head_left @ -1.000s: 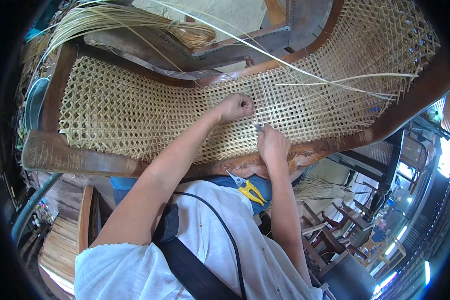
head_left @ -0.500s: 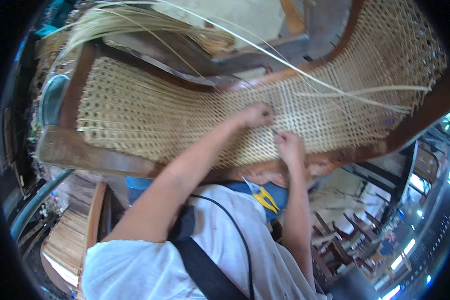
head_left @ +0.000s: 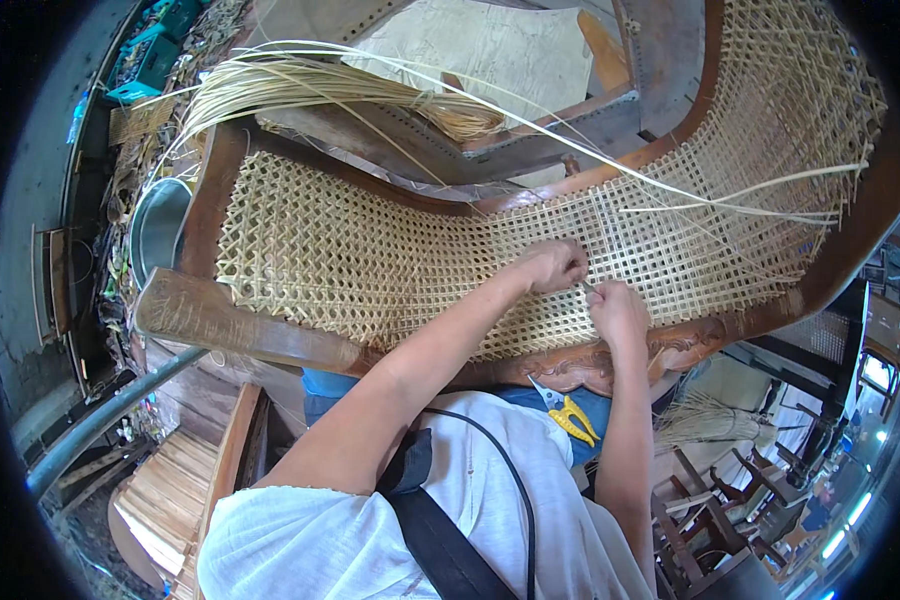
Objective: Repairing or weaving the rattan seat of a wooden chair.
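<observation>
Both hands were down on the woven cane panel [head_left: 390,270] of a big wooden chair frame [head_left: 270,340], right about the middle of the weave. The left hand [head_left: 555,265] was curled into a loose fist with the fingertips pressed on the mesh, and it looked like it was pinching a cane strand [head_left: 670,190] there, though the exact grip was too small to make out. The right hand [head_left: 618,312] sat just beside it, nearly touching, fingers bunched narrow around something thin and pointed (a small tool or a strand end, couldn't tell which).

Long loose strands ran from the hands' spot up and off to the right, arching over the panel. A thick bundle of raw cane [head_left: 330,90] lay across the top of the frame, on the far side. A metal bucket [head_left: 160,230] stood off the left end of the chair. Yellow-handled cutters [head_left: 570,418] rested on the person's lap, just under the carved near rail and below the right wrist. More wooden chairs [head_left: 760,490] were stacked at lower right, well apart from the work.
</observation>
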`<state>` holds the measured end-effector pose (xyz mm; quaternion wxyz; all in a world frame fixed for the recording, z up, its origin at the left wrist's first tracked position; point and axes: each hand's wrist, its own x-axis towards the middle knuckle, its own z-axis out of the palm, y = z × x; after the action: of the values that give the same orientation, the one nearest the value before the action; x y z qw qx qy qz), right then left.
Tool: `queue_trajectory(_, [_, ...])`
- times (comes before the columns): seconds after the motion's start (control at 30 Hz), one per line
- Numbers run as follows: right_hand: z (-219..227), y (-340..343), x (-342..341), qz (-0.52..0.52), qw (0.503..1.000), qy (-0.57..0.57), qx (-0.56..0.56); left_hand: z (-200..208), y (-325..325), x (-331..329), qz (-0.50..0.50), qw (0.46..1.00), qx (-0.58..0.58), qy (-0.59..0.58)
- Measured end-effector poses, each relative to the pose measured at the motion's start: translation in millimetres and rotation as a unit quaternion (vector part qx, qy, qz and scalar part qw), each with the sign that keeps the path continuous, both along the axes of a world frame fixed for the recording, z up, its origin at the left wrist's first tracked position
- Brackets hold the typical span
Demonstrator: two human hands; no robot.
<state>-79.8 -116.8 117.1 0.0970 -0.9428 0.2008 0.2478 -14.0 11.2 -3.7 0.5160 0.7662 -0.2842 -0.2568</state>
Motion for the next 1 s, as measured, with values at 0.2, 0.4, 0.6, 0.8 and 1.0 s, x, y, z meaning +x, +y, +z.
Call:
queue_trajectory(0.2, [20.6, 4.2, -8.9, 0.008, 0.998, 0.016, -0.060, -15.7, 3.0, -5.1, 0.035, 0.998, -0.051, 0.009])
queue_trajectory(0.4, [-31.7, 16.1, -4.7, -0.005, 0.997, -0.061, -0.052, -19.3, -2.8, -11.9, 0.067, 0.997, -0.033, -0.009])
queue_trajectory(0.6, [-30.8, 0.8, -19.4, 0.048, 0.984, -0.172, -0.010, 2.1, 6.2, -2.6, -0.001, 1.000, -0.009, -0.017])
queue_trajectory(0.8, [4.7, -41.2, -35.3, -0.044, 0.977, -0.198, 0.070, 4.1, 11.4, -9.5, 0.063, 0.995, -0.064, -0.033])
queue_trajectory(1.0, [-8.5, -40.1, -42.3, -0.134, 0.896, -0.202, 0.371, -12.8, 11.5, -25.2, 0.145, 0.989, -0.013, 0.026])
